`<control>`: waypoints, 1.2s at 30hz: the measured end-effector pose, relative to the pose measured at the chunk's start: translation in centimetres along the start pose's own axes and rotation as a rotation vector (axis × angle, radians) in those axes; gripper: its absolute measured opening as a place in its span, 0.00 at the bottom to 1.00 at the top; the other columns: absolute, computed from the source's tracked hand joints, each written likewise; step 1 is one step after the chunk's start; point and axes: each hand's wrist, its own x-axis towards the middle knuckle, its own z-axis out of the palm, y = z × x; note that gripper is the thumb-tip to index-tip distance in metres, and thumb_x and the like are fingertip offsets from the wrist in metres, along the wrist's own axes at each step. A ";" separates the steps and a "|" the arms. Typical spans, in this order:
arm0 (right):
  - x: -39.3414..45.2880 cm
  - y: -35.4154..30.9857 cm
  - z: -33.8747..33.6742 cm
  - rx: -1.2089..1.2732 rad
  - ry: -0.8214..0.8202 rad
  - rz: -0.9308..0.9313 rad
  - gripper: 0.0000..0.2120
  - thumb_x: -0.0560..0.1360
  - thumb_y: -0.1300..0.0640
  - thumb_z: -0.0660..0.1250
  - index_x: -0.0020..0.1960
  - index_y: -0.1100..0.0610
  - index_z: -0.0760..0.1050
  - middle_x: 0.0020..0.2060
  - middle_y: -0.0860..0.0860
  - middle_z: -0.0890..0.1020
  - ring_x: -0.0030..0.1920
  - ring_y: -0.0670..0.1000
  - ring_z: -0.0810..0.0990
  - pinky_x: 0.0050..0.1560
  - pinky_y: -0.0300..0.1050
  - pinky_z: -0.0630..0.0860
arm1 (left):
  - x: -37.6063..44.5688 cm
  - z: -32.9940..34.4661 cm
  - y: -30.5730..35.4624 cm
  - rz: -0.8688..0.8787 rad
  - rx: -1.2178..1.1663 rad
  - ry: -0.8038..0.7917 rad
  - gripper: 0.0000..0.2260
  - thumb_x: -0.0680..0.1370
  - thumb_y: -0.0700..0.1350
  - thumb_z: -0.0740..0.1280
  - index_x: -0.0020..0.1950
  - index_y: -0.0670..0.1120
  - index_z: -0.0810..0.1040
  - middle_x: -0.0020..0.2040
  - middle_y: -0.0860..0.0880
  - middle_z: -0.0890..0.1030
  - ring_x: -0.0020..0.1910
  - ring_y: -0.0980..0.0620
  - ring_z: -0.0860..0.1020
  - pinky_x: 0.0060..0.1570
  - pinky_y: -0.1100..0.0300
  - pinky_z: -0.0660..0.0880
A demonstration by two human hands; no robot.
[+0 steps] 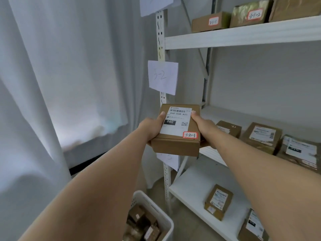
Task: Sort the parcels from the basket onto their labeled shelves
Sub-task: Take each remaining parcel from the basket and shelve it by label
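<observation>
With both arms stretched forward, the left hand (150, 126) and right hand (202, 126) grip opposite sides of a cardboard parcel (177, 136), thumbs on its top. It is held level in the air before the shelf post's "3-2" paper sign (163, 77), its red-edged sticker (190, 135) reading "3-2-1".

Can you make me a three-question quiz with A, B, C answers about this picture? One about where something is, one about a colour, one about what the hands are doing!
1. Where is the white plastic basket?
A. top shelf
B. floor, lower left of the shelves
C. in the hands

2. What colour borders the handwritten sticker on the held brown cardboard box?
A. red
B. green
C. blue

3. What are the hands doing?
A. hanging idle
B. one holds
C. both hold the box

Answers: B, it stands by the rack's foot. A, its edge is red. C, the left hand and right hand grip opposite sides.
</observation>
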 end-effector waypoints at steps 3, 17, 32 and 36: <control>1.3 1.6 0.0 0.022 -0.060 0.113 0.26 0.76 0.32 0.56 0.49 0.53 0.78 0.35 0.52 0.85 0.40 0.56 0.85 0.38 0.51 0.81 | 0.7 0.9 -0.4 -0.088 -0.003 -0.058 0.27 0.76 0.69 0.56 0.45 0.44 0.75 0.40 0.44 0.79 0.31 0.45 0.80 0.19 0.60 0.73; 12.2 5.9 1.7 -0.003 0.134 0.160 0.33 0.75 0.29 0.52 0.55 0.55 0.78 0.44 0.53 0.85 0.45 0.56 0.84 0.53 0.55 0.80 | 14.5 6.2 -3.1 -0.030 0.051 -0.211 0.28 0.76 0.68 0.56 0.55 0.45 0.77 0.46 0.47 0.80 0.43 0.47 0.79 0.31 0.58 0.74; 21.6 5.0 -5.3 -0.468 0.590 0.101 0.23 0.81 0.43 0.53 0.43 0.58 0.76 0.39 0.53 0.79 0.42 0.55 0.78 0.43 0.44 0.71 | 28.6 16.2 0.1 0.121 -0.145 -0.213 0.17 0.79 0.59 0.59 0.39 0.50 0.75 0.37 0.53 0.76 0.41 0.50 0.75 0.48 0.56 0.74; 21.5 5.8 -6.7 -0.713 0.548 0.142 0.13 0.80 0.50 0.59 0.46 0.55 0.79 0.39 0.51 0.80 0.44 0.55 0.78 0.42 0.43 0.72 | 30.0 18.3 0.2 0.157 -0.009 -0.245 0.19 0.80 0.60 0.58 0.40 0.47 0.77 0.36 0.49 0.77 0.41 0.46 0.75 0.46 0.56 0.73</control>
